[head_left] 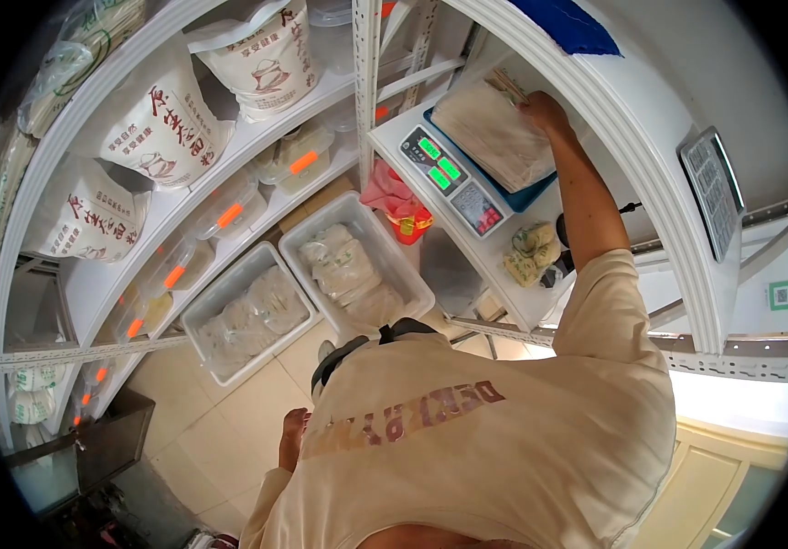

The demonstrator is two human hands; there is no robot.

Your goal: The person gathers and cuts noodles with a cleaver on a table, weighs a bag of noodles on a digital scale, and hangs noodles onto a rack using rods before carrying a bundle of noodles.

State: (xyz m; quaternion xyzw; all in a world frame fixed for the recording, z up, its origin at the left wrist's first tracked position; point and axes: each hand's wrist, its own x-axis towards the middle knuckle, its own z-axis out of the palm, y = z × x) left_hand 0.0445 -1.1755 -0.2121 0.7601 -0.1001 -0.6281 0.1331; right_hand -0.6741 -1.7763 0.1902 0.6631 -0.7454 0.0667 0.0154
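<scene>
My right hand (pixel 545 112) reaches up to a flat, pale stack (pixel 490 133) that looks wrapped in clear plastic. Its fingers are curled at the top right edge, close to some thin brown strips (pixel 507 84). The stack lies on the blue tray (pixel 533 194) of a digital scale (pixel 439 163) with lit green digits. What the stack is made of I cannot make out. Low at my left side, my left hand (pixel 293 430) is closed, with a bit of red and white showing at it. That small thing is too unclear to name.
White bins (pixel 194 340) of bagged pale goods stand on the tiled floor. Flour sacks (pixel 167 128) and lidded tubs fill the left shelves. A red bag (pixel 394 197) hangs beside the scale shelf. Yellowish bags (pixel 531 254) lie by my right arm. Another scale (pixel 712 192) is at right.
</scene>
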